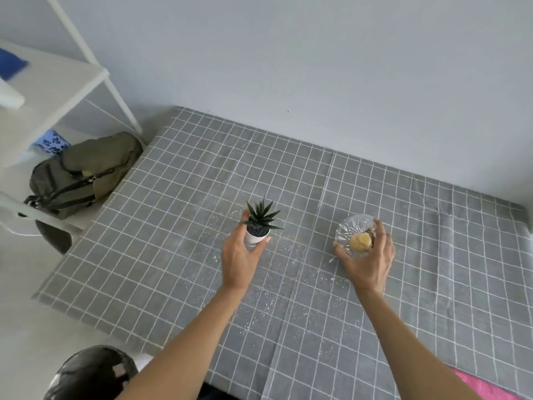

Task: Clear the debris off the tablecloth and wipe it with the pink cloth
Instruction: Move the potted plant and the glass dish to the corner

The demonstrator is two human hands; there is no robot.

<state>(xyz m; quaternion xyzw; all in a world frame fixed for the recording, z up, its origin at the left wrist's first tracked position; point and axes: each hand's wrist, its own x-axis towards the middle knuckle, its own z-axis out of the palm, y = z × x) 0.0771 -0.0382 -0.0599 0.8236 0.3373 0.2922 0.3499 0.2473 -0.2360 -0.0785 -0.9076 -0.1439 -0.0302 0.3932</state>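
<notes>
A grey tablecloth (178,232) with a white grid covers the table, and fine white crumbs (285,287) are scattered over its middle. My left hand (240,259) is wrapped around the small white pot of a spiky green plant (261,217). My right hand (367,259) grips a cut-glass bowl (353,228) that holds a yellowish round thing. Both stand near the table's middle. A corner of the pink cloth (484,386) shows at the near right edge, partly behind my right forearm.
A white shelf unit (60,90) stands at the left with an olive backpack (86,174) on its lower shelf and a blue patterned item behind it. A black rounded object (92,373) sits below the table's near left edge. The wall runs along the far side.
</notes>
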